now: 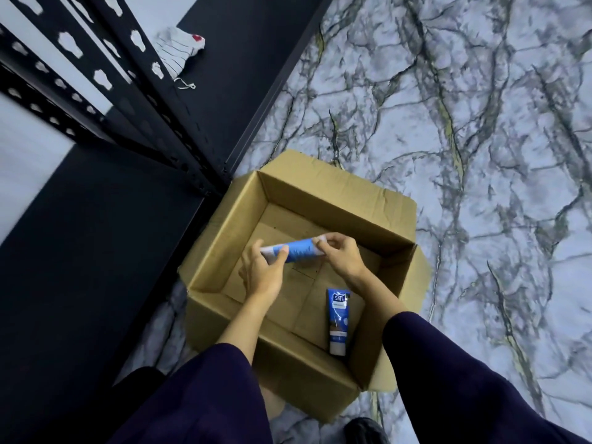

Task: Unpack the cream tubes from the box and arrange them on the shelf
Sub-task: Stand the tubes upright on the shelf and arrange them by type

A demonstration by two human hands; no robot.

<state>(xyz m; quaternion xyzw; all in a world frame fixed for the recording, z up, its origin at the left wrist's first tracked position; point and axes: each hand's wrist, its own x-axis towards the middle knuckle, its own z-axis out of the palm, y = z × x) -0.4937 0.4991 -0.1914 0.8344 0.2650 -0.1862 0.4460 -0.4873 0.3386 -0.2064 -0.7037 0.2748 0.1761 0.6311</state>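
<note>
An open cardboard box stands on the floor below me. Over its inside I hold a blue and white cream tube lying sideways. My left hand grips the tube's left end and my right hand pinches its right end. A second blue cream tube lies on the box floor near the front right corner. The black shelf is to the left of the box, its dark boards bare where I can see them.
Black perforated shelf uprights rise at the upper left, meeting the box's back left corner. A white cloth with a red spot lies on a farther shelf board. Marble-patterned floor spreads to the right. A dark shoe shows at the bottom.
</note>
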